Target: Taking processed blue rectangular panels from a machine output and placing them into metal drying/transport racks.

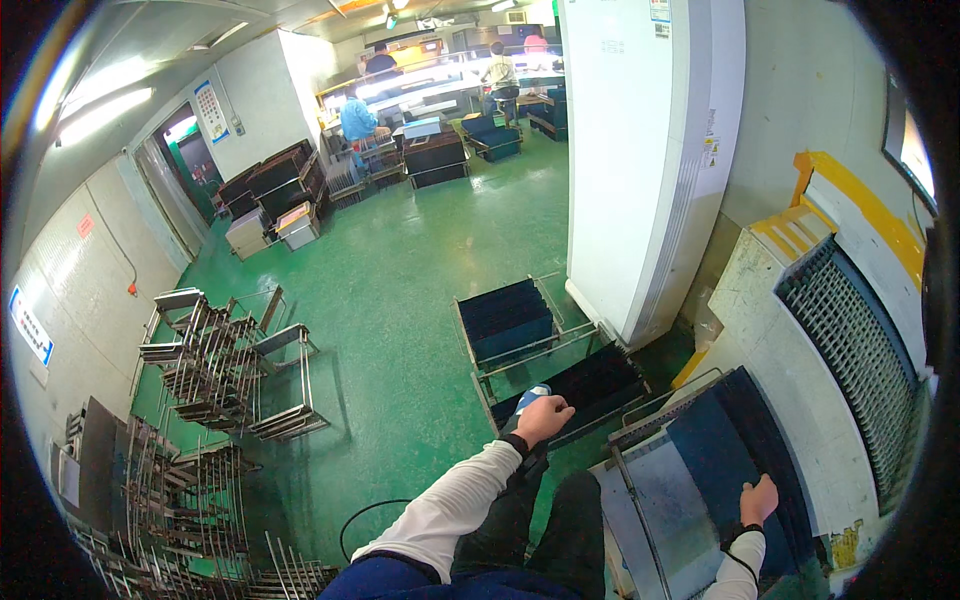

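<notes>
The dark blue panel (pixel 712 455) lies near on the right, beside a grey plate (pixel 655 500), the right hand (pixel 760 499) at its surface with fingers curled — whether they grip it, I cannot tell. The left hand (pixel 543 420), loosely bent, hangs by a row of black panels (pixel 590 385), its hold likewise unclear; a second row (pixel 507 322) stands just beyond. Metal frames (pixel 212 362) stand left on the green floor (pixel 400 260), and a tall white cabinet (pixel 640 150) stands farther off on the right
</notes>
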A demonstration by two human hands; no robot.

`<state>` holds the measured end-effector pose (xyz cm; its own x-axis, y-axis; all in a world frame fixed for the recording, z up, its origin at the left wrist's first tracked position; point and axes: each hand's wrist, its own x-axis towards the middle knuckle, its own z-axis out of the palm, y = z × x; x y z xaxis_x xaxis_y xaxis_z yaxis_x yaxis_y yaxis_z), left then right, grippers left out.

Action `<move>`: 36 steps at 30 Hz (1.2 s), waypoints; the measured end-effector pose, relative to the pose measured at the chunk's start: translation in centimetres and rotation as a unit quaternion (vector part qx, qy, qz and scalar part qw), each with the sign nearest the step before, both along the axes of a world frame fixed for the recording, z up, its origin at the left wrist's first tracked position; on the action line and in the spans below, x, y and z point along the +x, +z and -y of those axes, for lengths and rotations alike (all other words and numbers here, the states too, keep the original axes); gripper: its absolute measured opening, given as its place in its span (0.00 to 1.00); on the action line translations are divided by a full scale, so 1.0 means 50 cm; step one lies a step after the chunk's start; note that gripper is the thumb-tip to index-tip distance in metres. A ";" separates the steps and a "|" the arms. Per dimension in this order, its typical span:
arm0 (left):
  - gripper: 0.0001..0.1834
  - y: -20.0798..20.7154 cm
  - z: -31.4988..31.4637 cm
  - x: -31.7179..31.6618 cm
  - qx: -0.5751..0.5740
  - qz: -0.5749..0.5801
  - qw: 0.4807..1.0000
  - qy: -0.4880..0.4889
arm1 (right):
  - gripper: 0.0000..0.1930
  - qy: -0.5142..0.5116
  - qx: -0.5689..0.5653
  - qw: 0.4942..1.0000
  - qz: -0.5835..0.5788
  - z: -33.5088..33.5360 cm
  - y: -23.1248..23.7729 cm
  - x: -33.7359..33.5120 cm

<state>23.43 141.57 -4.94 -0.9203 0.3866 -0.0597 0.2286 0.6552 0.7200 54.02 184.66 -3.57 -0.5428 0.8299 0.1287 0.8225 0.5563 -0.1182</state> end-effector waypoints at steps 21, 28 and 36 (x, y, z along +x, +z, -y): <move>0.18 0.006 -0.001 0.003 -0.004 0.001 1.000 0.007 | 0.18 0.003 0.027 1.000 0.003 0.000 -0.006 0.003; 0.18 0.006 -0.001 0.001 -0.001 0.021 1.000 0.004 | 0.18 0.006 0.029 1.000 0.003 -0.003 -0.010 0.004; 0.18 0.006 0.000 0.001 -0.006 0.010 1.000 0.004 | 0.18 0.010 0.034 0.999 0.007 -0.004 -0.012 0.003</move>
